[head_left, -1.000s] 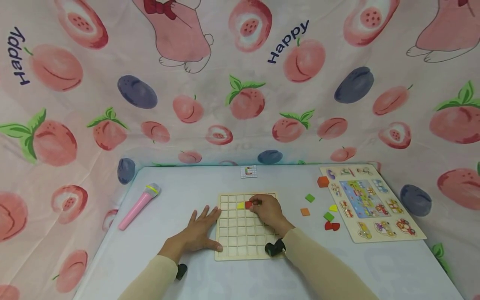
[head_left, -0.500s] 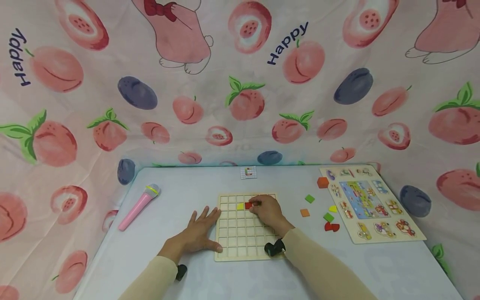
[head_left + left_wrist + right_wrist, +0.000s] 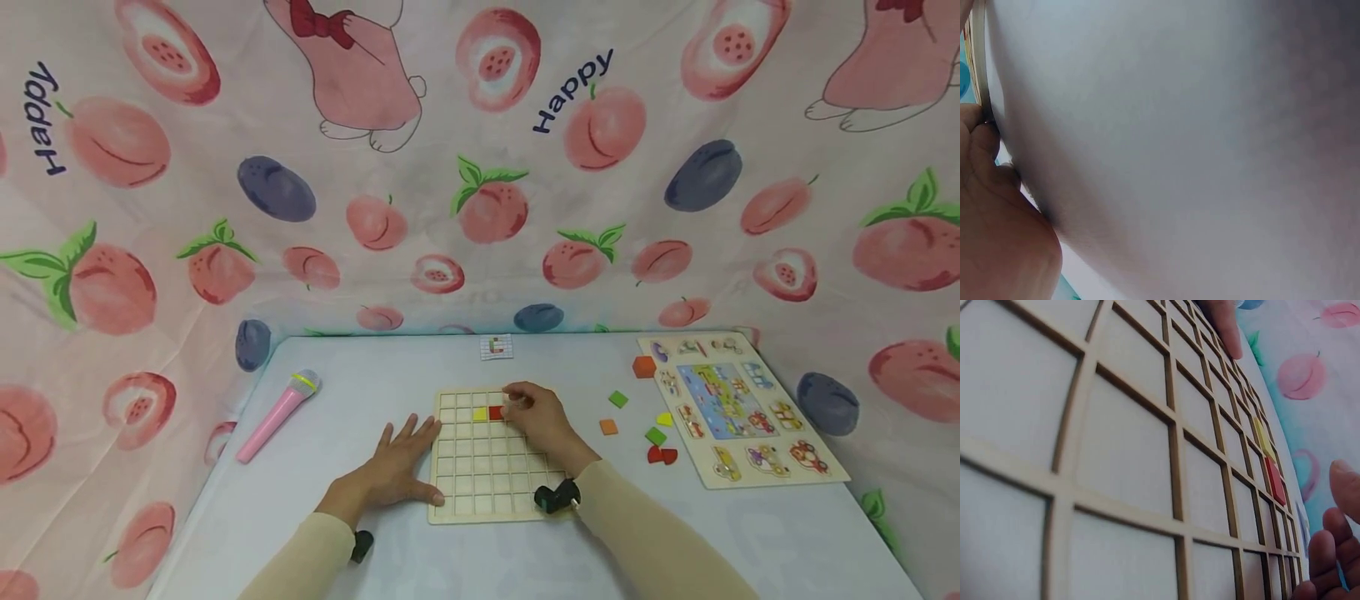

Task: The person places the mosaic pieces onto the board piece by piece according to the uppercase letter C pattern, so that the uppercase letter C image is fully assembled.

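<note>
A wooden grid board (image 3: pixel 474 483) with square cells lies flat in the middle of the table. In its second row from the far edge, a yellow square tile (image 3: pixel 481 414) and a red square tile (image 3: pixel 496 413) sit side by side in neighbouring cells, also visible in the right wrist view. My left hand (image 3: pixel 393 467) lies with fingers spread along the board's left edge, its thumb on the near left corner. Just right of the red tile hovers my right hand (image 3: pixel 546 423), fingers loosely bent. The right wrist view shows its fingers (image 3: pixel 1324 553) apart from the tile, holding nothing.
Right of the board lie loose green, orange, yellow and red pieces, including a green tile (image 3: pixel 618 399) and an orange tile (image 3: pixel 608 427). Beyond them are a red-orange block (image 3: pixel 644 367) and a picture puzzle board (image 3: pixel 750 475). A pink toy microphone (image 3: pixel 273 421) lies left; a small pattern card (image 3: pixel 507 353) lies behind.
My right hand has let go of the red tile and its fingers have lifted and opened slightly to the right. The red tile stays in its cell. The left hand has not moved.
</note>
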Available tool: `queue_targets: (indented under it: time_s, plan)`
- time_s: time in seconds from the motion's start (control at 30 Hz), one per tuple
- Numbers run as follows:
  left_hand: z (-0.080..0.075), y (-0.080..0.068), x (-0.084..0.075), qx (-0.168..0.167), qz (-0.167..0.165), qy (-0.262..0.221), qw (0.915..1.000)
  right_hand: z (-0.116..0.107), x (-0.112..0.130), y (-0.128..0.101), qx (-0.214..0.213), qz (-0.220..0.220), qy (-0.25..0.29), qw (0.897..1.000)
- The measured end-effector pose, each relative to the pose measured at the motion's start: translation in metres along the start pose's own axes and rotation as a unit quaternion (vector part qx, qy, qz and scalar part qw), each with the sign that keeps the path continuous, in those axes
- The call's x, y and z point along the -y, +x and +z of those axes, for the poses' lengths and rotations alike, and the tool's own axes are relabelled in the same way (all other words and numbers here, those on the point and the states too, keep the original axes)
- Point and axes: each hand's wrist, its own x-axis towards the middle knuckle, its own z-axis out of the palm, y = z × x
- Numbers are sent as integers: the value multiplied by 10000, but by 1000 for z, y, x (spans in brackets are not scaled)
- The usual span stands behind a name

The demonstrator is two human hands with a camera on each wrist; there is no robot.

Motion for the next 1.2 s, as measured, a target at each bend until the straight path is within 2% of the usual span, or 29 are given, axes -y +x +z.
queue_targets:
  time_s: [0.33,0.53,0.67,0.8,1.0,1.2]
  plan:
    - [-1,-1,1,23,21,-2,10000,-35,-2,-10,-195,-4,406,9990]
    - [0,-1,1,69,25,4,10000,-74,-9,-19,-415,133,-38,9990]
    - [0,-1,2,74,39,18,10000,-107,-22,-27,-554,288,-373,9974]
    - [0,0,2,95,45,1,9999,-140,-35,-37,-656,409,-457,9960]
    - [0,-1,1,112,28,-28,9999,-181,-51,-54,-587,760,-835,9919]
    - [-1,-2,0,75,18,-23,10000,-216,-64,-65,-520,612,-1441,9863]
